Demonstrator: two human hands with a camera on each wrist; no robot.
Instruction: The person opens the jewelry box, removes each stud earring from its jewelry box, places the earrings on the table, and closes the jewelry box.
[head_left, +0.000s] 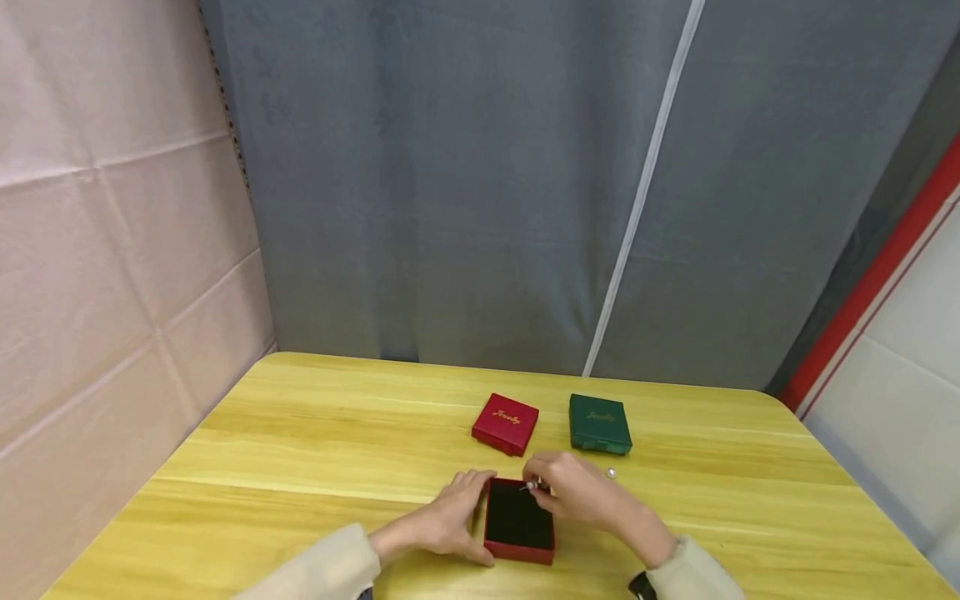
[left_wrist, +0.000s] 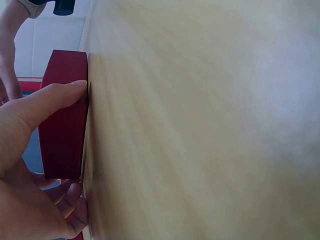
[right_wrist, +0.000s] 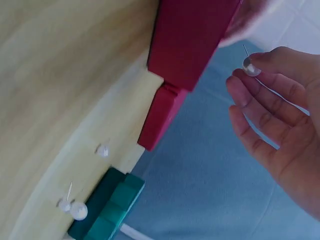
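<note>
A red jewelry box base (head_left: 517, 552) with a black pad (head_left: 517, 517) inside lies near the table's front edge. My left hand (head_left: 453, 515) holds it from the left side, the thumb at its near corner and the fingertips at its far one; the left wrist view shows the thumb pressed on the red wall (left_wrist: 62, 130). Between thumb and forefinger, my right hand (head_left: 573, 492) pinches a pearl stud earring (right_wrist: 251, 66) over the pad's far right corner. Its thin metal pin sticks out from the pearl.
Behind the base lie a red lid (head_left: 506, 423) with gold lettering and, to its right, a green jewelry box (head_left: 600, 422). A loose pearl stud (head_left: 611, 473) sits right of my right hand. More pearl pieces (right_wrist: 79, 210) lie beside the green box in the right wrist view.
</note>
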